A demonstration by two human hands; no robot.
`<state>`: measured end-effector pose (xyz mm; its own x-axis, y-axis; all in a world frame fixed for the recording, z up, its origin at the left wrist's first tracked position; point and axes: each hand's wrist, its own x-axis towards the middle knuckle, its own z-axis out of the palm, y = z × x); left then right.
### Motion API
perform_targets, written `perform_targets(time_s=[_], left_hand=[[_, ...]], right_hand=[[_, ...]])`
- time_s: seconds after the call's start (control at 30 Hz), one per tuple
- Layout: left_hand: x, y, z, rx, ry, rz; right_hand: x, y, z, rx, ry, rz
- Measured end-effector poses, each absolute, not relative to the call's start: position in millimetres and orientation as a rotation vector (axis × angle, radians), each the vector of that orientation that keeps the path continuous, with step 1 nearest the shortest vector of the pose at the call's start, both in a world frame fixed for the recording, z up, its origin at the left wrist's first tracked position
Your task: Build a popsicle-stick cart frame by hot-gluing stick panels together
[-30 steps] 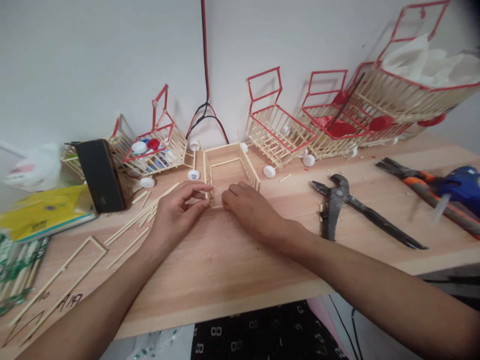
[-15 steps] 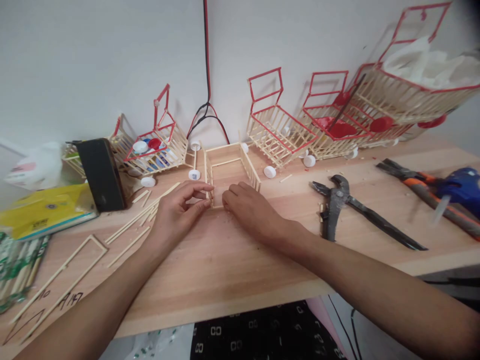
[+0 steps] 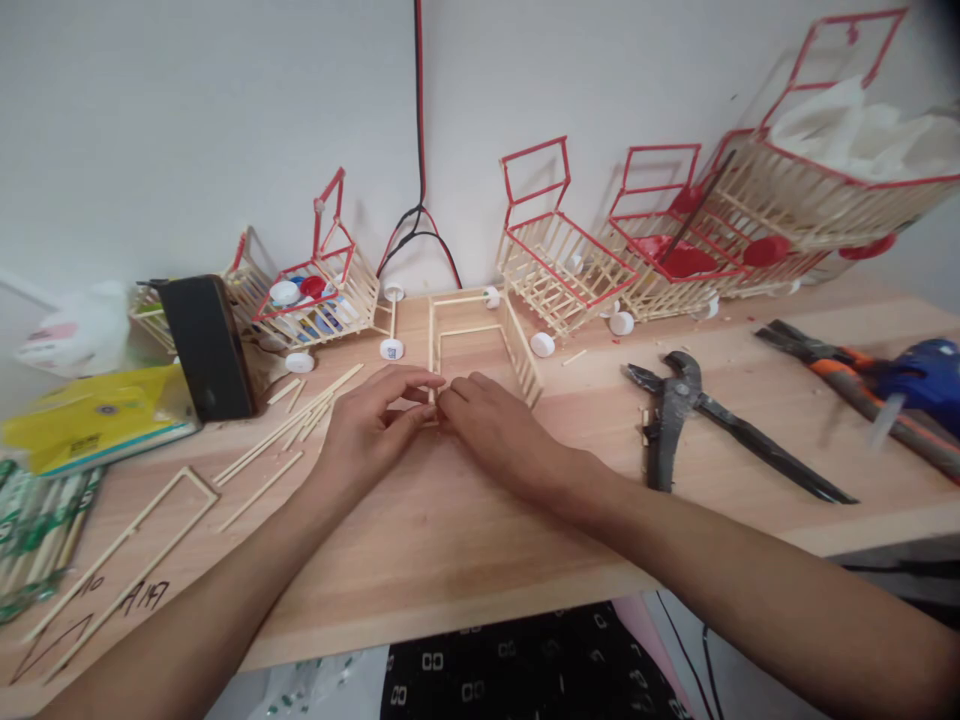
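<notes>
A small open frame of thin wooden sticks [image 3: 529, 355] stands on the table between the wall and my hands, with slatted sides. My left hand [image 3: 379, 412] pinches its near left corner between thumb and fingers. Right beside it, my right hand [image 3: 491, 420] has its fingers curled down at the same corner. The fingertips of the two hands nearly meet, and they hide the exact point of contact. Loose sticks [image 3: 300, 420] lie left of my left hand. An axle with white bottle-cap wheels [image 3: 391, 348] rests behind that hand.
Stick-built carts with red rims [image 3: 570, 262] line the wall on both sides. At the right lie black pliers [image 3: 667, 420], orange-handled pliers [image 3: 847, 375] and a blue tool [image 3: 926, 375]. A black phone [image 3: 208, 350], a yellow packet [image 3: 105, 415] and a bent stick frame [image 3: 139, 525] are at left.
The stick frame has turned and shifted slightly right. My right hand has come closer to my left at the near left corner. The camera view has moved a little.
</notes>
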<state>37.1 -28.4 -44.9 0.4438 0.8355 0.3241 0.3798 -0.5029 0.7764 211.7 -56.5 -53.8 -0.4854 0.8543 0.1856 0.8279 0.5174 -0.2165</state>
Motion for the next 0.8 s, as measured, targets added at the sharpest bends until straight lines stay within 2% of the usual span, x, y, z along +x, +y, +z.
perform_targets(time_s=[0.23,0.8], left_hand=[[37.0,-25.5,-44.1,2.025,1.01,0.963],[34.3,-26.1,-45.4,2.025,1.006,0.953]], right_hand=[[224.2,-53.5,-54.1,-1.35,-2.45,0.14],[231.5,-53.9,-50.7,-1.539,-2.46,0.084]])
